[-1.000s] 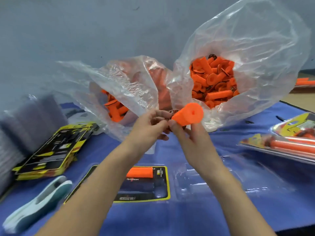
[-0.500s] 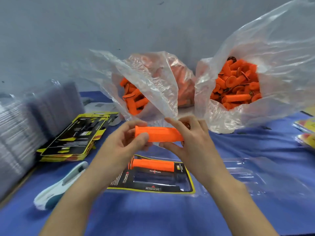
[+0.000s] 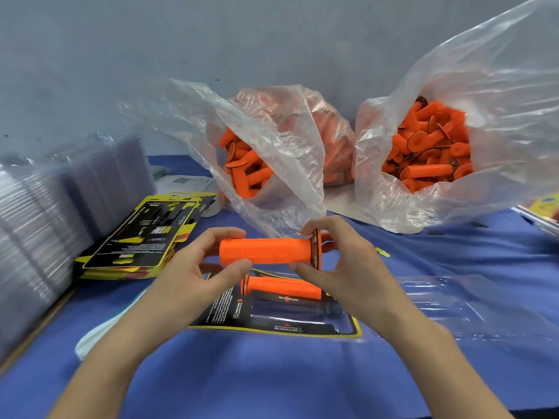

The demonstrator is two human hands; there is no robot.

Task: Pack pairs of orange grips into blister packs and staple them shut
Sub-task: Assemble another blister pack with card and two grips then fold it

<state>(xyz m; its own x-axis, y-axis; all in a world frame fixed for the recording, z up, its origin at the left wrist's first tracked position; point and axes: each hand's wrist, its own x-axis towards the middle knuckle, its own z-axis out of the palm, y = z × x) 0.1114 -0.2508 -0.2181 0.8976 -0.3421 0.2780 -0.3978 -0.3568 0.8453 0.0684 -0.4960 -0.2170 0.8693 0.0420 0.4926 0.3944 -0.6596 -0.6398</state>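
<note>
An orange grip (image 3: 264,251) lies level between both hands, a little above the table. My left hand (image 3: 193,270) pinches its plain end. My right hand (image 3: 344,261) holds the flanged end, where a black and orange disc shows. Below them an open blister pack (image 3: 281,316) with a black and yellow card lies on the blue table, and a second orange grip (image 3: 284,288) sits in its upper slot. The lower slot holds nothing. The pack's clear lid half (image 3: 453,303) is spread out to the right.
Two clear bags of orange grips stand at the back, the left bag (image 3: 257,152) and the right bag (image 3: 438,152). A pile of printed cards (image 3: 148,237) lies at the left, beside stacked clear blister shells (image 3: 45,225). A pale stapler (image 3: 102,331) is partly hidden under my left forearm.
The grip I held end-on a second ago is now turned level and gripped at both ends, lower and closer to the open pack. My view has swung left and down.
</note>
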